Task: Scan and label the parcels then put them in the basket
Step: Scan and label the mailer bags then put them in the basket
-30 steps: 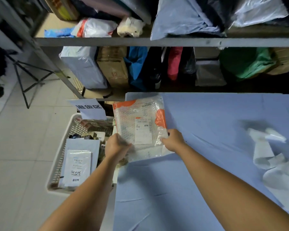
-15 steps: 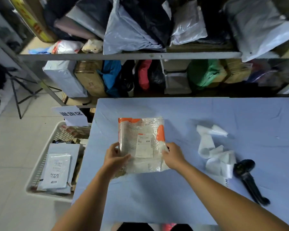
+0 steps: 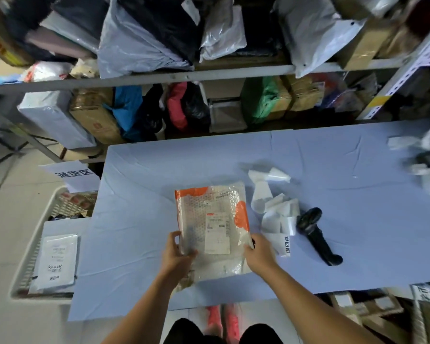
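A clear bubble-wrap parcel (image 3: 212, 219) with orange corners and a white shipping label lies flat on the blue table (image 3: 333, 170). My left hand (image 3: 176, 254) grips its lower left edge, thumb on top. My right hand (image 3: 258, 254) holds its lower right edge. A black handheld scanner (image 3: 317, 235) lies on the table to the right of the parcel. Between them sits a pile of white label strips (image 3: 274, 209). The white mesh basket (image 3: 35, 249) stands on the floor left of the table, with white parcels (image 3: 57, 261) inside.
Metal shelving (image 3: 184, 76) packed with bags and cartons runs behind the table. A paper sign (image 3: 72, 175) hangs by the basket. More parcels (image 3: 427, 160) lie blurred at the table's far right. Boxes (image 3: 372, 309) sit under the table at lower right.
The parcel has come from above the basket rightward to the middle of the table, both hands still on it. The view swung right, bringing the scanner and labels close.
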The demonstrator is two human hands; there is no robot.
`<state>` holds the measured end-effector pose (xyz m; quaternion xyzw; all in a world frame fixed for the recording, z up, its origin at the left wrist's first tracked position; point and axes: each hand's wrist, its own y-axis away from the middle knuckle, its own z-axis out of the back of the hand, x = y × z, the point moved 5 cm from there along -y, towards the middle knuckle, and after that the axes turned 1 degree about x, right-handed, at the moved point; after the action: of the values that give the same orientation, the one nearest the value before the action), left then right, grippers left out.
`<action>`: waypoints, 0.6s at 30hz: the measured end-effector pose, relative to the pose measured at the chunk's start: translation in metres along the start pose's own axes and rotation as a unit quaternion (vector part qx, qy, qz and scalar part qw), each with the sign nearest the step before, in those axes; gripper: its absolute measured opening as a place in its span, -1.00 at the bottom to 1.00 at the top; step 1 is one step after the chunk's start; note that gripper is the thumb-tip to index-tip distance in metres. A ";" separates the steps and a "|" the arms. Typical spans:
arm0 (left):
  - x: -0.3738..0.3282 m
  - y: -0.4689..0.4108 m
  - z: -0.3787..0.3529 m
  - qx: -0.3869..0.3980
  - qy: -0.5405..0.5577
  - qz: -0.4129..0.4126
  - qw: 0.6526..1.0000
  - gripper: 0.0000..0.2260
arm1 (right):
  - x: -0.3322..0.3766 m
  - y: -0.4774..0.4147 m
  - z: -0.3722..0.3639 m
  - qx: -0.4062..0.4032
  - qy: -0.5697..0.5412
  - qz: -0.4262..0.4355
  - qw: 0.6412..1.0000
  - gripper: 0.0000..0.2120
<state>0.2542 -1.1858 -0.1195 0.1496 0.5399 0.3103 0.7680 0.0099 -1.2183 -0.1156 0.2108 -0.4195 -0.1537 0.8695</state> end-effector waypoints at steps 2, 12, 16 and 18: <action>0.006 -0.003 -0.002 -0.011 -0.008 0.002 1.000 -0.49 | -0.004 0.002 0.002 -0.013 -0.002 -0.015 1.000 -0.96; 0.016 -0.019 -0.005 -0.008 -0.084 0.004 0.996 -0.45 | -0.020 -0.009 0.115 -0.293 0.081 -0.080 0.949 -0.78; 0.013 -0.016 -0.007 -0.029 -0.157 -0.014 0.987 -0.36 | -0.053 -0.020 0.129 -0.190 0.188 -0.193 0.944 -0.57; 0.009 -0.014 -0.009 -0.032 -0.175 -0.021 0.984 -0.32 | -0.063 -0.025 0.130 -0.136 0.221 -0.196 0.946 -0.53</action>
<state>0.2524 -1.1918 -0.1369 0.1654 0.3896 0.2800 0.8616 -0.1328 -1.2430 -0.0972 0.1976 -0.1419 -0.3262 0.9135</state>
